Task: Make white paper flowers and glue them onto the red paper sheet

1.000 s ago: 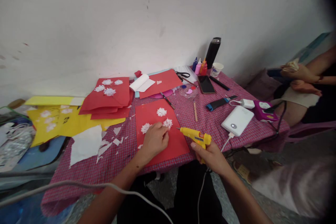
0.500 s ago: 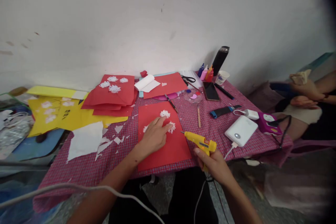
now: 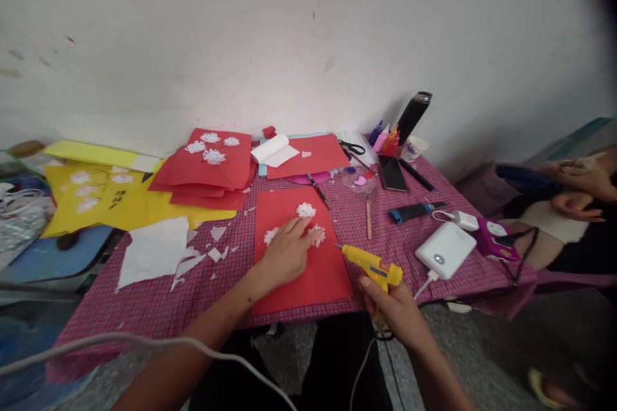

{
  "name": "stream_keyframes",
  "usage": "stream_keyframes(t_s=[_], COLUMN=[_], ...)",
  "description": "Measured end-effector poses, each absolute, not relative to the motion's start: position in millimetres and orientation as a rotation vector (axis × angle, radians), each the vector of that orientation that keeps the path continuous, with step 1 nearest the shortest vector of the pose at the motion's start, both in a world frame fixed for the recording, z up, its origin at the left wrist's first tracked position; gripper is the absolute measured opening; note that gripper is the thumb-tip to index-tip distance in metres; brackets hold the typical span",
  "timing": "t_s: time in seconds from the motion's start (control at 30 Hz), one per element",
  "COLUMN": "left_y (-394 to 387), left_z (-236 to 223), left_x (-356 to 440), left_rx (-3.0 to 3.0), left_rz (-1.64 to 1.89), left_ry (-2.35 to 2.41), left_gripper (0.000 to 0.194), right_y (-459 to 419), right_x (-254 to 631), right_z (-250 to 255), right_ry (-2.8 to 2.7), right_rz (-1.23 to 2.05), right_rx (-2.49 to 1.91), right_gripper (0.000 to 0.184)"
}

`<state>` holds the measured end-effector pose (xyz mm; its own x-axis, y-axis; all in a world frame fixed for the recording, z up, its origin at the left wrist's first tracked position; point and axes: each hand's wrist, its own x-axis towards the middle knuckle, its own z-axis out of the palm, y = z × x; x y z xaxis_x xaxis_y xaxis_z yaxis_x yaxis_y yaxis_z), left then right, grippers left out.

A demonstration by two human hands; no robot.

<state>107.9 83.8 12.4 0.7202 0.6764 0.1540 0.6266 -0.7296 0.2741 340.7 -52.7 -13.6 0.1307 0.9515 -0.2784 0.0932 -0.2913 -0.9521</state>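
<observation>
A red sheet [image 3: 328, 279] is laid at the centre of the frame, its lower edge near the front edge of the checked cloth [image 3: 144, 314]. The left hand [image 3: 286, 250] is spread over it, fingers extended among white paper flowers [image 3: 305, 210]. At lower right, a yellow glue gun [image 3: 369, 262] is gripped by the right hand [image 3: 393, 308], its nozzle brought to the sheet's right edge; a gap is left before the power bank [image 3: 446, 249].

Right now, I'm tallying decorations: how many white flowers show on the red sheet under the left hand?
3: the far flower beyond the left hand, and, on either side of that hand, the left flower and the right flower. The hand may hide more.
</observation>
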Motion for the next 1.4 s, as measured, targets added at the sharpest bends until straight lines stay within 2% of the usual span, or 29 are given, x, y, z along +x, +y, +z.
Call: stream_keyframes(t_s=[0.27, 0.43, 0.57, 0.73, 0.9, 0.97, 1.17, 1.4], left_y=[77.5, 76.6, 78.3, 86.9, 112.3, 122.8, 137.7, 130.9], left_z=[11.5, -3.7, -1.0, 28.8, 45.3, 42.7, 18.1, 10.5], left_x=[106.0, 113.6, 111.1, 79.0, 25.1, 9.1, -8.3, -7.6], left_rx=[2.774, 2.824, 2.816, 2.746, 2.487, 2.286, 1.942, 2.134], left_rz=[0.338, 0.234, 0.254, 0.512, 0.94, 1.043, 1.201, 1.144], left_ry=[0.961, 0.902, 0.907, 0.993, 1.245, 1.413, 1.575, 1.445], left_gripper=[0.053, 0.061, 0.06, 0.054, 0.029, 0.026, 0.023, 0.022], right_y=[-53.1, -53.7, -53.4, -53.9, -54.7, -54.9, -54.4, -51.8], right_x=[340.5, 340.6, 339.8, 340.3, 343.3, 344.7, 344.0, 341.6], right_z=[-12.3, -13.0, -10.0, -11.5, -16.7, -17.8, -16.9, -12.3], right_ry=[-1.069, -1.095, -1.1, -1.078, -1.047, -1.014, -0.935, -0.957], right_rz=[1.256, 1.231, 1.227, 1.252, 1.272, 1.285, 1.276, 1.279], right_rx=[-1.561, -1.558, -1.573, -1.576, -1.546, -1.543, -1.581, -1.62], right_gripper=[0.045, 0.049, 0.052, 0.053, 0.044, 0.041, 0.043, 0.042])
